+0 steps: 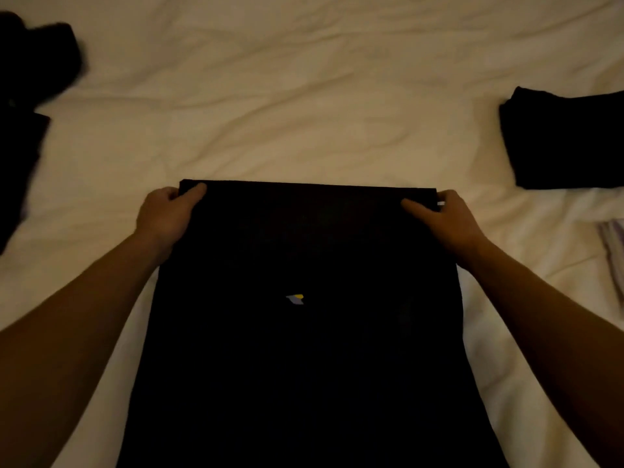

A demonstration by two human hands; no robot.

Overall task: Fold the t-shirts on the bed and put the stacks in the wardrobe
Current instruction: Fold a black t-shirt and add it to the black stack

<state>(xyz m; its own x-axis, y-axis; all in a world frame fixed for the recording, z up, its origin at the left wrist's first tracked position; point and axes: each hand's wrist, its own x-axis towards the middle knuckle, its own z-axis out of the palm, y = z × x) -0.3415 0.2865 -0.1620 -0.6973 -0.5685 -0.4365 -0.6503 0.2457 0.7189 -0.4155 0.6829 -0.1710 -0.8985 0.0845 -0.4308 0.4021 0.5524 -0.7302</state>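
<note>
T-shirt: a black t-shirt (pixel 304 332) lay flat on the bed in front of the person, folded into a long panel, a small yellow and grey logo (pixel 296 298) near its middle
Left hand: the left hand (pixel 165 214) pinched the far left corner, thumb on top and fingers curled under the edge
Right hand: the right hand (pixel 445 217) gripped the far right corner the same way
Handling: judged light, soft and limp; best held at both corners, or it would sag
Surface: a rumpled cream sheet (pixel 304 96), soft underneath
Room: a folded dark stack (pixel 567 140) to the right, a loose dark pile (pixel 30 96) to the left, dim light
</note>
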